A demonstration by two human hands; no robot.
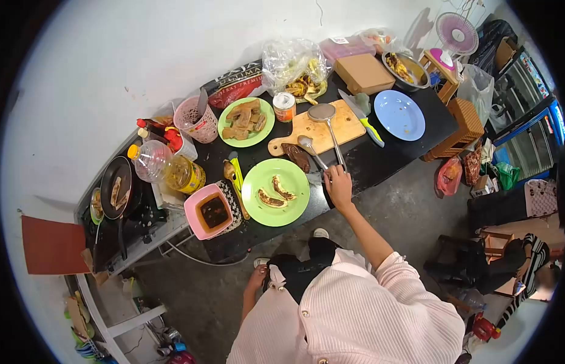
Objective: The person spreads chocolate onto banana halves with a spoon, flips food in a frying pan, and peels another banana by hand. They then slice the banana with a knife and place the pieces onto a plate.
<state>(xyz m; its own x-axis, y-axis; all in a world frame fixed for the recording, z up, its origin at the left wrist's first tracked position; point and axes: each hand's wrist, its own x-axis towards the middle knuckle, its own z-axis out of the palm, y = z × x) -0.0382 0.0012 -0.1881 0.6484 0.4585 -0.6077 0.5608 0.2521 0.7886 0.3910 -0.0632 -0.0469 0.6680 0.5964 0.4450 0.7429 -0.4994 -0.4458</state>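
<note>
- At the far left of my feed, a frying pan (126, 174) holds browned food (116, 193), its handle pointing toward the person.
- An oil bottle (186, 176) stands upright, and farther back I see a pink basket (195, 124).
- A pink bowl (190, 215) of dark liquid sits near the edge of the black table (388, 156).
- Behind it, a green plate bears brown slices (246, 118).
- The left hand (255, 279) hangs low beside the dark trousers (302, 267), well apart from the right; I cannot tell how its fingers are set.
- A second green plate (292, 210) carries two browned banana pieces (271, 199).
- Just right of it lie a dark brown lump (296, 156) and a metal spoon (305, 141).
- The skimmer (322, 112) rests with its round head on the cutting board (349, 124), handle toward the person.
- The right hand (338, 187) is at that handle's end, fingers bent; I cannot tell whether they grip it.
- Farther right are a knife (371, 130), a blue plate (399, 112) and a metal bowl (422, 77).
</note>
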